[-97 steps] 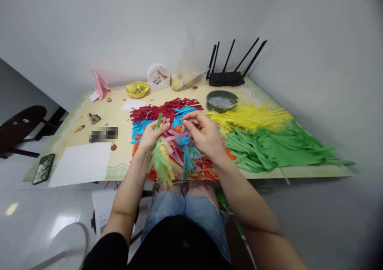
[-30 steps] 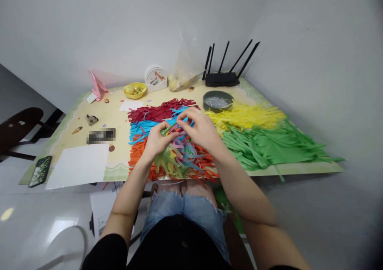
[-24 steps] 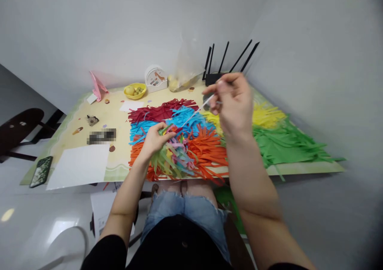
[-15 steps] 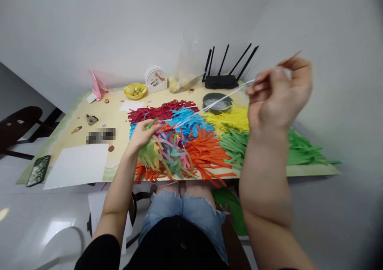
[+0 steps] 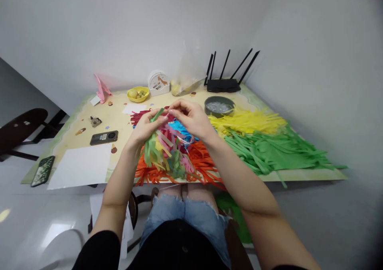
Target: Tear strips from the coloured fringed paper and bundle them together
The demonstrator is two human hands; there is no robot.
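My left hand [image 5: 146,126] is closed round the top of a bundle of mixed paper strips [image 5: 164,152], green, yellow, pink and blue, which hangs down over the table's near edge. My right hand [image 5: 191,118] is pinched at the bundle's top next to the left fingers, on a thin white string that I can barely make out. Beneath the hands lie piles of orange strips [image 5: 203,166], blue strips [image 5: 179,127] and red strips [image 5: 138,115].
Yellow strips [image 5: 248,120] and green strips [image 5: 275,150] cover the table's right side. A dark bowl [image 5: 219,105], a router [image 5: 224,84], a yellow bowl [image 5: 137,94], two phones [image 5: 103,137] [image 5: 42,170] and a white sheet [image 5: 80,164] also lie on the table [image 5: 119,118].
My right hand swung far up and to the right, drawing a thin white string taut from the bundle, then came back to the bundle's top. The left hand kept hold throughout.
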